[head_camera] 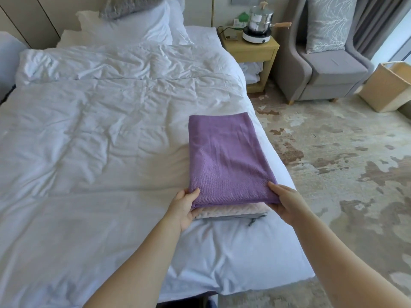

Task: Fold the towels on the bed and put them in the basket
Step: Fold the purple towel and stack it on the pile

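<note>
To the left of the folded purple towel (226,156), the rumpled white duvet (89,141) is spreading across the bed, with white pillows (138,27) lying well beyond the towel's far edge. The left hand (184,210) is gripping the towel's near left corner, thumb pressing on top and fingers curling underneath. The towel itself is lying flat near the duvet's right edge, sitting on top of a pale pink towel (231,212) and a grey towel (244,217), whose near edges are peeking out beneath it. The right hand (287,205) is clamping the towel's near right corner in the same way, thumb above and fingers tucked below. Beyond the towel and to its right, a wooden nightstand (251,52) is carrying a steel pot (260,18). Further right of the towel a grey armchair (322,70) is standing, and the beige basket (389,87) is sitting on the patterned carpet (333,163), well apart from the towel.
</note>
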A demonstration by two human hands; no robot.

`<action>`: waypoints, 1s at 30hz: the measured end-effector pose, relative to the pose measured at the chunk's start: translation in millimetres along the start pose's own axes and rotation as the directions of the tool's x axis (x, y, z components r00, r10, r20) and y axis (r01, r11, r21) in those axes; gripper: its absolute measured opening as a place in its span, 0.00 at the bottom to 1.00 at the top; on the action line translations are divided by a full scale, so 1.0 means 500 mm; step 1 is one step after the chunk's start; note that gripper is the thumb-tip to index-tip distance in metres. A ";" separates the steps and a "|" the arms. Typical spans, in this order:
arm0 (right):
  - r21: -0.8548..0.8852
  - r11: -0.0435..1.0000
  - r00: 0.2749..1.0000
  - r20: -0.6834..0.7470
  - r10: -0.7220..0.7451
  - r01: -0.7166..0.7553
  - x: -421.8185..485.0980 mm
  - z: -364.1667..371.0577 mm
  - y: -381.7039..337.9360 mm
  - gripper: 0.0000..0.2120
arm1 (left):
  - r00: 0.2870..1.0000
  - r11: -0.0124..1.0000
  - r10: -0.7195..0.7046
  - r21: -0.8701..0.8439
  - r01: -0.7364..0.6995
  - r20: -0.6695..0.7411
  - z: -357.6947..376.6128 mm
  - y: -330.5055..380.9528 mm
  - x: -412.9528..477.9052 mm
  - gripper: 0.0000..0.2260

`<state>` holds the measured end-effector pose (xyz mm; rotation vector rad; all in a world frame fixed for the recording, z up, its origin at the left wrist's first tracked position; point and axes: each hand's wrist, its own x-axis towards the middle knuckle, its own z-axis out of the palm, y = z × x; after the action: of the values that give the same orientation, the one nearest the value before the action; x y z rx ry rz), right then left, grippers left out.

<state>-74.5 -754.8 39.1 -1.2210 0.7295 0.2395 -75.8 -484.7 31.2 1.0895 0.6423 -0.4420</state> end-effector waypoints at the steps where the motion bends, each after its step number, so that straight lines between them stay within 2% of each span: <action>1: -0.015 1.000 1.000 -0.004 -0.001 0.001 0.005 -0.005 0.009 0.06 | 1.000 1.000 -0.006 0.017 0.006 -0.008 -0.006 -0.012 0.005 0.06; 6: -0.101 0.995 0.996 -0.085 -0.013 0.004 0.019 -0.018 0.035 0.05 | 0.998 0.997 -0.048 0.058 0.049 -0.028 -0.024 -0.043 0.026 0.08; 8: -0.211 0.978 0.993 -0.117 -0.022 -0.003 0.020 -0.019 0.042 0.04 | 0.998 0.991 -0.039 0.125 0.045 -0.050 -0.028 -0.050 0.036 0.09; 12: -0.457 0.889 0.989 -0.147 -0.034 -0.038 0.026 -0.015 0.031 0.10 | 0.994 0.907 0.035 0.421 0.011 -0.101 -0.040 -0.038 0.060 0.12; 15: -0.604 0.796 0.995 -0.098 -0.035 -0.032 0.040 -0.002 -0.018 0.14 | 0.998 0.881 0.020 0.472 0.014 -0.067 -0.037 0.019 0.079 0.19; 16: -0.627 0.779 0.995 -0.081 -0.057 -0.006 0.051 0.005 -0.037 0.19 | 0.998 0.887 0.027 0.462 0.005 -0.063 -0.033 0.042 0.087 0.18; 18: -0.628 0.777 0.991 -0.070 -0.111 0.043 0.078 0.023 -0.071 0.25 | 0.992 0.893 0.085 0.449 -0.035 -0.092 -0.019 0.087 0.111 0.11; 22: -0.592 0.801 0.975 -0.110 -0.194 0.093 0.153 0.071 -0.125 0.29 | 0.979 0.866 0.173 0.490 -0.099 -0.109 0.012 0.158 0.193 0.10; 26: -0.588 0.799 0.977 -0.066 -0.203 0.126 0.243 0.121 -0.171 0.22 | 0.978 0.855 0.171 0.512 -0.086 -0.122 0.046 0.204 0.282 0.20; 30: -0.606 0.790 0.991 -0.016 -0.133 0.096 0.320 0.154 -0.198 0.24 | 0.985 0.894 0.142 0.440 -0.086 -0.097 0.077 0.225 0.363 0.20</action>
<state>128.4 -752.4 26.8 -1.8894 0.6417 0.3544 138.4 -477.6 -3.7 1.5850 0.6004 -0.4271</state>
